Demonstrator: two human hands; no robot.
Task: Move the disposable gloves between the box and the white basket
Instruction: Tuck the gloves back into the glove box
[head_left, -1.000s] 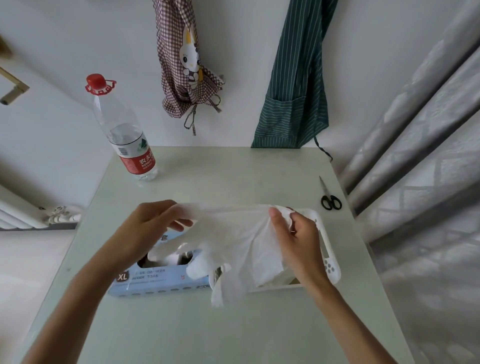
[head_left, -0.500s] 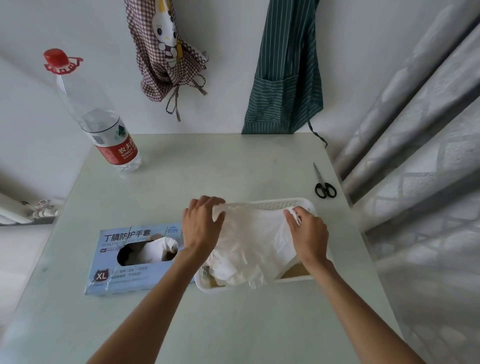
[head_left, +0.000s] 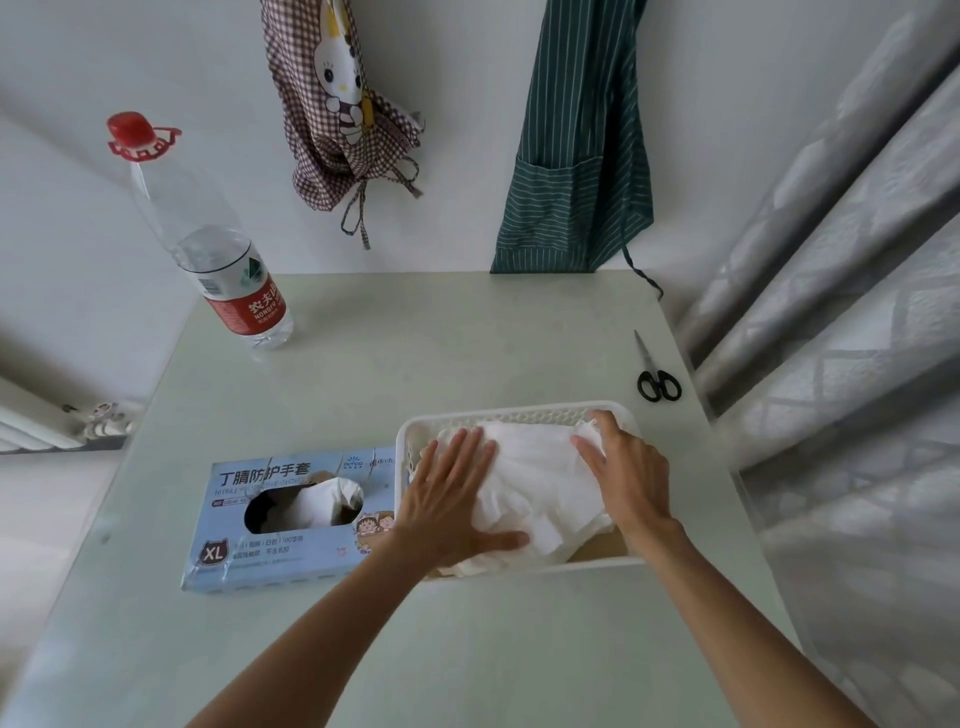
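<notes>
Inside the white basket (head_left: 410, 441), both hands, left hand (head_left: 452, 499) and right hand (head_left: 626, 467), press the gloves (head_left: 540, 483) flat.

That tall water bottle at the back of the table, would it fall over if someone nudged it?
Probably, yes. The water bottle is tall and narrow and stands upright on a small base. It looks nearly empty, with only a little water at the bottom, so it is likely light and would tip or slide at a light push, then perhaps roll.

Home: hung aprons (head_left: 571, 156), radiator (head_left: 31, 431)
</notes>
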